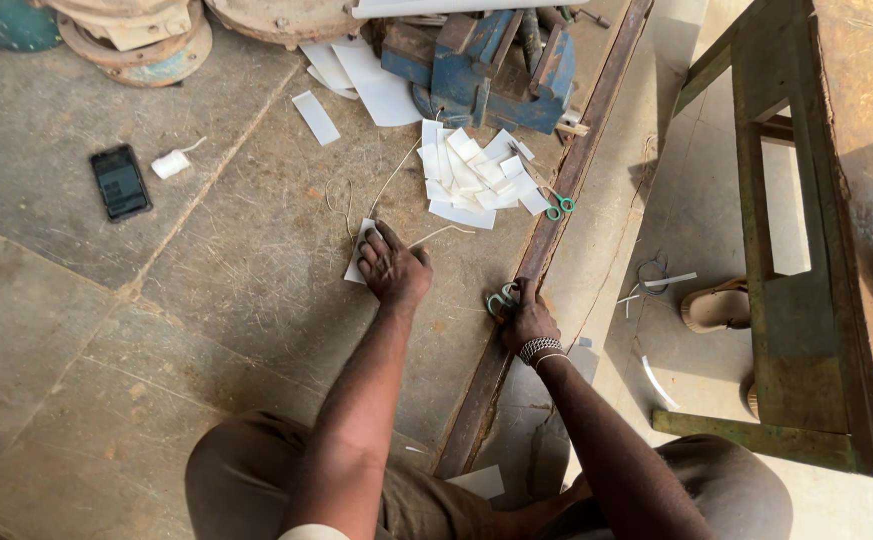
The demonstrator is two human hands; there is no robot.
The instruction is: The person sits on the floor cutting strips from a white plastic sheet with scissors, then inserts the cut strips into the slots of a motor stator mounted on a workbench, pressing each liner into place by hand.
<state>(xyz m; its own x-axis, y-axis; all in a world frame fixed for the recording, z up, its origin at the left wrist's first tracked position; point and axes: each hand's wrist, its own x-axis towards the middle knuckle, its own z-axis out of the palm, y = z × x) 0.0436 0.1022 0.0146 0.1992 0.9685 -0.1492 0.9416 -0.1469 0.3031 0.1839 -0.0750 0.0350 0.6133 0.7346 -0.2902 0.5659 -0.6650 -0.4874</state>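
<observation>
The left hand (393, 266) is pressing a white paper strip (358, 262) flat on the floor, fingers spread (steadying it), while the right hand (528, 318) is gripping green-handled scissors (501, 299) beside the rusty rail (546, 235)

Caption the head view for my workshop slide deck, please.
Seated on the floor, left hand pressing a white paper piece, right hand gripping green-handled scissors beside a pile of cut pieces.

Worn concrete floor (76, 330), phone (120, 182), thread spool (169, 163), white paper pile (476, 175), green-handled scissors (559, 206)
</observation>
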